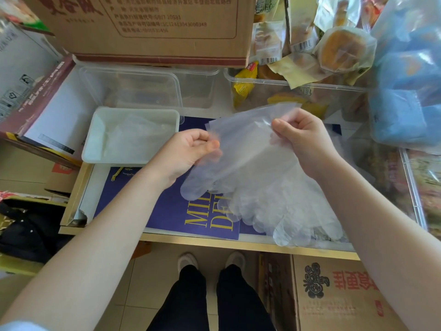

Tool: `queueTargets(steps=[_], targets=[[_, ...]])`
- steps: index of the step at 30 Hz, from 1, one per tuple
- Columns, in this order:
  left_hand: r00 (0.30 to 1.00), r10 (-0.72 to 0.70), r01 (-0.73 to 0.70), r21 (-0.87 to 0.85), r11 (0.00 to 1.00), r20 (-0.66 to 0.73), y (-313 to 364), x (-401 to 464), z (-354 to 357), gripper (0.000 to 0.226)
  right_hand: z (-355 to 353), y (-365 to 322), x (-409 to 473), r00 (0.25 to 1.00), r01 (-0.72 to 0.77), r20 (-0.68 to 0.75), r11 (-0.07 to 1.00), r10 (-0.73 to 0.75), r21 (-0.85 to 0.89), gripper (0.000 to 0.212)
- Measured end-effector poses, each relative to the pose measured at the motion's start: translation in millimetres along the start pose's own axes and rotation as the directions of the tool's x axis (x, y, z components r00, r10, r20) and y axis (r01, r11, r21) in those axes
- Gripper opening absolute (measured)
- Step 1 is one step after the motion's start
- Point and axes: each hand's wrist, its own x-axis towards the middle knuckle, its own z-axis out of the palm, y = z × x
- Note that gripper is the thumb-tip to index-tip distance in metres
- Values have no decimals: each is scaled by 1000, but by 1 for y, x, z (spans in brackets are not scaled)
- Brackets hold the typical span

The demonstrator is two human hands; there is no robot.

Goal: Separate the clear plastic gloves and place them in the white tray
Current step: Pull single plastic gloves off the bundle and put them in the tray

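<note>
Hanging between both pinching hands (248, 144), clear gloves (253, 163).

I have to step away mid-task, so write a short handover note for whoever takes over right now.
Left hand pinches one cuff edge of the clear gloves; right hand pinches the other, held above the blue box.
White tray, to the left, already holds some gloves.
A loose pile of gloves lies under the right hand.
Left: peel the held gloves apart, tray them, then work through the pile.
</note>
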Motion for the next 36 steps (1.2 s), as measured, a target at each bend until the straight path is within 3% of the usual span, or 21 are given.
queueTargets(steps=[5, 7, 10, 13, 14, 15, 17, 20, 24, 26, 30, 33, 36], targets=[[988, 113, -109, 50, 993, -102, 3, 8, 12, 15, 2, -6, -3, 999, 27, 23, 997, -26, -68, 23], [989, 115, -108, 71, 992, -96, 3, 9, 12, 16, 2, -9, -3, 999, 23, 40, 996, -20, -86, 20], [987, 126, -114, 122, 986, -102, 5, 7, 11, 20, 2, -6, -4, 998, -10, 62, 989, 19, -147, 37], [969, 79, -60, 87, 994, -235, 5, 8, 9, 24, -6, 17, 1, 994, -73, 52, 956, 92, -285, 30], [956, 45, -27, 66, 997, -291, 3, 9, 6, 26, -12, 33, 4, 990, -108, 26, 878, 136, -467, 31], [944, 10, 7, 52, 999, -329, 0, 11, 3, 27, -20, 49, 6, 982, -146, -9, 724, 190, -674, 42], [936, -54, 88, 84, 993, -347, -10, 14, -2, 29, -34, 82, 2, 969, -176, -79, 428, 234, -886, 59], [953, -92, 158, 214, 964, -288, -19, 9, -6, 29, -45, 110, -10, 994, -91, -68, 303, 87, -949, 39], [992, -124, 128, 292, 948, -32, -18, -4, -3, 24, -49, 119, -20, 992, -70, -104, 369, -74, -927, 16], [986, -138, 99, 352, 931, 89, -19, -8, 0, 18, -50, 121, -19, 993, -83, -108, 368, -48, -926, 14], [967, -164, 81, 378, 922, 192, -17, -9, 8, 16, -52, 115, -13, 996, -65, -86, 360, -41, -931, 15], [957, -115, 41, 268, 963, 266, -15, -4, 19, 11, -52, 94, -13, 970, 37, -68, 417, -234, -908, 18], [942, -63, -15, 228, 974, 330, -12, 0, 33, 18, -46, 65, -19, 880, 224, -3, 421, -474, -879, 26]])
